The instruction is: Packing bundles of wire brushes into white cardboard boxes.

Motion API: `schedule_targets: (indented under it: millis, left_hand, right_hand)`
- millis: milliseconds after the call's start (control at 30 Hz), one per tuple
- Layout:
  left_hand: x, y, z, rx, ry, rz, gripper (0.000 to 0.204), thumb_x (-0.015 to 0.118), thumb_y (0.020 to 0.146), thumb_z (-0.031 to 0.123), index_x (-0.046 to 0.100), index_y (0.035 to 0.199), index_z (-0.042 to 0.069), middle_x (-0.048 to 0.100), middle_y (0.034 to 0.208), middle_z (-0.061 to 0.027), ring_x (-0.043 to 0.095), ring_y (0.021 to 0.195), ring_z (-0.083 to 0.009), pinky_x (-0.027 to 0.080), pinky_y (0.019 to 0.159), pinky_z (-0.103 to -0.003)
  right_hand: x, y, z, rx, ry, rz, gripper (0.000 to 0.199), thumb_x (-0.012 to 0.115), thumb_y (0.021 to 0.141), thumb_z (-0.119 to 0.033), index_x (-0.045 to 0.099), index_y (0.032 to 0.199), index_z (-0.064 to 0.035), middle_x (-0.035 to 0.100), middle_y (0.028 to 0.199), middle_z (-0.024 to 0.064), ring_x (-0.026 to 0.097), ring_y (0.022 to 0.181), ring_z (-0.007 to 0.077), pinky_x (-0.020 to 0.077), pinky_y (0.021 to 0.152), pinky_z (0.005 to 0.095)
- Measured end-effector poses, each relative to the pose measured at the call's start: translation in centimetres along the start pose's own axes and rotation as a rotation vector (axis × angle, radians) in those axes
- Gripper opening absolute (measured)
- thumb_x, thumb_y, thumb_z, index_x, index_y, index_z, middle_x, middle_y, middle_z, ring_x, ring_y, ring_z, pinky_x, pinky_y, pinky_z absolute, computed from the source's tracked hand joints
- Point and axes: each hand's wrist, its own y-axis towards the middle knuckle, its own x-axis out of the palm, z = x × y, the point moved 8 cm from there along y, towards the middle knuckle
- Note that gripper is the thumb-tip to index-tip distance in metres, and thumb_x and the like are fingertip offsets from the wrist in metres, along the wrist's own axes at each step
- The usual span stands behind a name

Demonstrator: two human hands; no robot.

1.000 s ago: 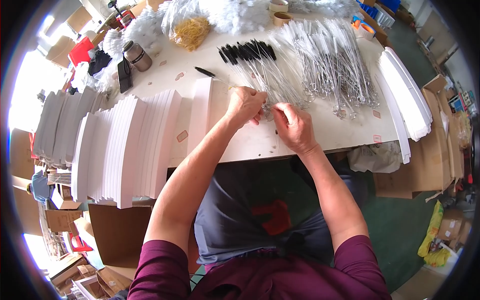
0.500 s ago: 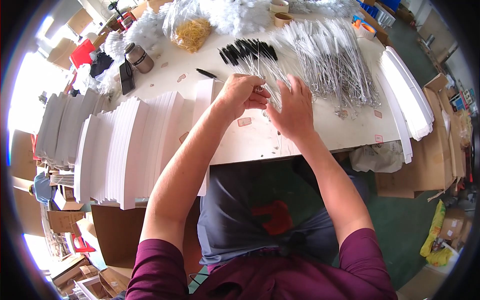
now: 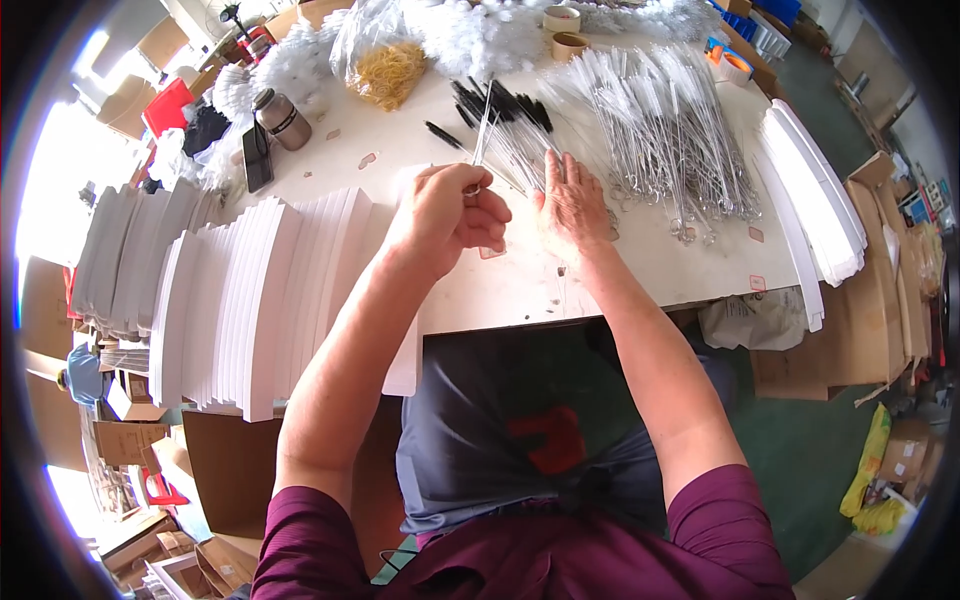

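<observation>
My left hand [image 3: 448,215] is closed, thumb against the curled fingers, around the looped wire ends of some thin brushes [image 3: 485,130]. Their wire stems point up and away from me; how many there are I cannot tell. Beside it, my right hand [image 3: 575,205] lies with fingers stretched out over the wire stems of the black-bristled brushes [image 3: 517,108]. These sit in a loose bunch on the white table [image 3: 480,305]. One more black brush [image 3: 442,134] lies at the bunch's left. To the right spreads a big pile of white-bristled wire brushes [image 3: 660,130].
Folded white card strips [image 3: 260,300] stand in rows at the left, and more white strips [image 3: 815,190] at the right edge. Behind are a bag of yellow rubber bands [image 3: 385,75], a bottle [image 3: 283,120], a phone [image 3: 256,158] and tape rolls [image 3: 570,45].
My left hand has moved left and nearer, carrying thin brushes away from the right hand. My right hand has come down flat over the black brushes' stems. The lone black brush has shifted right.
</observation>
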Motion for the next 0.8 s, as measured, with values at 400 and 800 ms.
schedule_targets:
  millis: [400, 800]
  left_hand:
    - [-3.3, -10.0, 2.3, 0.123, 0.022, -0.046, 0.021, 0.047, 0.103, 0.015, 0.055, 0.089, 0.001, 0.062, 0.064, -0.0194, 0.058, 0.043, -0.0274, 0.051, 0.040, -0.036]
    - [-6.8, -12.9, 6.1, 0.317, -0.036, 0.000, 0.027, 0.043, 0.104, 0.018, 0.055, 0.093, -0.002, 0.062, 0.065, -0.0220, 0.057, 0.042, -0.0284, 0.052, 0.041, -0.036]
  right_hand:
    - [0.2, 0.0, 0.6, 0.047, 0.014, 0.034, 0.064, 0.049, 0.103, -0.033, 0.039, 0.152, 0.0074, 0.044, 0.155, 0.0247, 0.042, 0.144, 0.0366, 0.0304, 0.121, 0.0471]
    - [-0.2, -0.2, 0.4, 0.114, 0.062, -0.068, 0.084, 0.039, 0.105, -0.062, 0.036, 0.154, 0.0067, 0.038, 0.159, 0.0286, 0.034, 0.150, 0.0403, 0.0251, 0.123, 0.0506]
